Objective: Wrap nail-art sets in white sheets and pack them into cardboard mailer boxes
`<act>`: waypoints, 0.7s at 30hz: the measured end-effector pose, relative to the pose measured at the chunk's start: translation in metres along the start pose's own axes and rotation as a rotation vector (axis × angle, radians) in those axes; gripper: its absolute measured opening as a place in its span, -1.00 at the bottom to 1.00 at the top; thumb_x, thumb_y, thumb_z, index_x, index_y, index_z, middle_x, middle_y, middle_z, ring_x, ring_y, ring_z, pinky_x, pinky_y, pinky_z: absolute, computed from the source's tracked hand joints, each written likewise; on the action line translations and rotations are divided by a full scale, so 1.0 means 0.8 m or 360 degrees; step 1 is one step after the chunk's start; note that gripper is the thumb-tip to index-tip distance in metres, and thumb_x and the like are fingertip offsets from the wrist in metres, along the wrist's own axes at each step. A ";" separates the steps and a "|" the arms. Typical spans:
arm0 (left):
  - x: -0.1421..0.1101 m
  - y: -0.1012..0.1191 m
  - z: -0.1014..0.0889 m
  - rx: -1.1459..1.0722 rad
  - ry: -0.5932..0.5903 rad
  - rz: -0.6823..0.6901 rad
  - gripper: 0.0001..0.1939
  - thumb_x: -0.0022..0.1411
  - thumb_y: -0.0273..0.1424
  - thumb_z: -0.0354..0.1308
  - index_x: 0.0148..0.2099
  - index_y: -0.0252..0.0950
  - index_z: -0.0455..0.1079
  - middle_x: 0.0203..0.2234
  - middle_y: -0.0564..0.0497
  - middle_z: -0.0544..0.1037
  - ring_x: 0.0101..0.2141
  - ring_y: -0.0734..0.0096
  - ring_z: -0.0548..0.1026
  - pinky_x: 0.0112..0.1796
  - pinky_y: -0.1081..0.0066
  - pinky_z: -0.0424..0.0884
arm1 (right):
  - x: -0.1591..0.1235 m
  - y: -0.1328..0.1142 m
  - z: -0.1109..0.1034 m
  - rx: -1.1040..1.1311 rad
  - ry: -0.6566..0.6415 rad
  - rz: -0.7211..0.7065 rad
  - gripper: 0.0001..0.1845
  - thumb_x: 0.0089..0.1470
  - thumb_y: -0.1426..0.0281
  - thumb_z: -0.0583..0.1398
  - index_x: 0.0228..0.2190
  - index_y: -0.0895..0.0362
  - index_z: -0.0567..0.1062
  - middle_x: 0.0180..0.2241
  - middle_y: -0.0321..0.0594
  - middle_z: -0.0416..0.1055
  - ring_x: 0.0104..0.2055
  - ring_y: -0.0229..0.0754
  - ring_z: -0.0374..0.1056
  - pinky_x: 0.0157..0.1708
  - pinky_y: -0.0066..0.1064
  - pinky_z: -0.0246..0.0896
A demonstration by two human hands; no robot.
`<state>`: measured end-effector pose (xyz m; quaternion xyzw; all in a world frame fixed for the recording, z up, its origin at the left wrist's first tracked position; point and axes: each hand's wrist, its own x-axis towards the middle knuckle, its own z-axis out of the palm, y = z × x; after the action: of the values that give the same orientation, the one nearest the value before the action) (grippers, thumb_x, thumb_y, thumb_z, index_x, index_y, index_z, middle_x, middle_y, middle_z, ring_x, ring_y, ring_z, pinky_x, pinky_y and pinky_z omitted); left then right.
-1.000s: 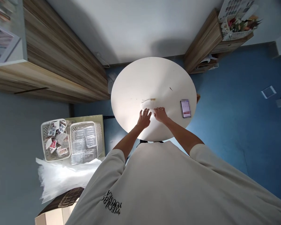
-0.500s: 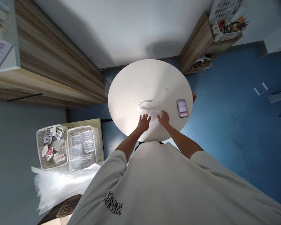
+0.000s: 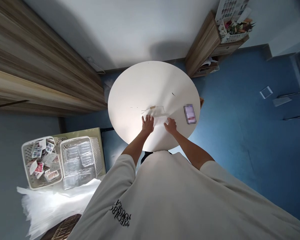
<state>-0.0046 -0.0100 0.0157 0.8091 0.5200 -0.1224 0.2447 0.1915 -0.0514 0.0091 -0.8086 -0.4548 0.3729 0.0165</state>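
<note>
A thin white piece, cloth or a soft bag by its look, lies flat on the white round table (image 3: 150, 80). Along its far side run a pale cord and a small tan tab (image 3: 153, 107). My left hand (image 3: 148, 124) rests palm down on the near left part of the white piece (image 3: 160, 119), its fingers spread. At the right end, my right hand (image 3: 170, 125) touches the edge with bent fingers, thumb and forefinger apart. White on white makes the outline hard to follow, and my hands cover part of the near edge.
A phone (image 3: 190, 114) lies on the table to the right. To the left stand a white basket of small packets (image 3: 25, 160) and another basket of clear plastic boxes (image 3: 62, 160), with white sheeting (image 3: 55, 203) near them. Wooden cabinets (image 3: 50, 56) line the left wall.
The view has shifted slightly. My left hand has moved a little farther up over the white piece, and my right hand has drawn back slightly at its right end.
</note>
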 end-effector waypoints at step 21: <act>-0.015 0.015 0.013 0.0058 0.0110 0.0220 -0.25 0.31 -0.51 0.05 0.53 -0.30 0.16 0.49 -0.32 0.15 0.45 -0.14 0.13 0.38 -0.10 0.06 | 0.022 -0.012 0.017 0.0379 0.0057 0.0265 -0.79 0.04 0.30 0.35 -0.33 0.05 0.42 -0.21 -0.14 0.47 -0.12 -0.02 0.44 -0.08 -0.23 0.34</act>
<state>0.0015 -0.0288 0.0151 0.8511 0.4688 -0.0868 0.2197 0.1812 -0.0371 -0.0076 -0.8423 -0.3383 0.4099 0.0895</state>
